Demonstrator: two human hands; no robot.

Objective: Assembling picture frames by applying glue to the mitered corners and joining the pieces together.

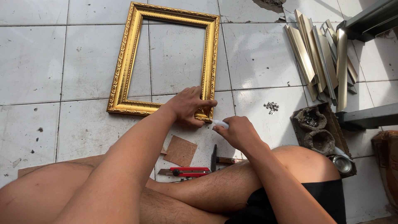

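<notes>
An ornate gold picture frame (pixel 126 62) lies flat on the white tiled floor. My left hand (pixel 188 105) presses down on its near right corner, fingers spread over the moulding. My right hand (pixel 238 130) is closed around a small white tube (pixel 220 123) whose tip points at that same corner. I sit cross-legged, with my bare legs filling the bottom of the head view.
A red utility knife (pixel 186 171), a hammer (pixel 219 159) and a brown cardboard square (pixel 180 150) lie near my legs. Small metal staples (pixel 271 107) sit to the right. Gold moulding strips (pixel 321 58), a cardboard tray with gloves (pixel 317 128) and a tin (pixel 342 163) stand at the right.
</notes>
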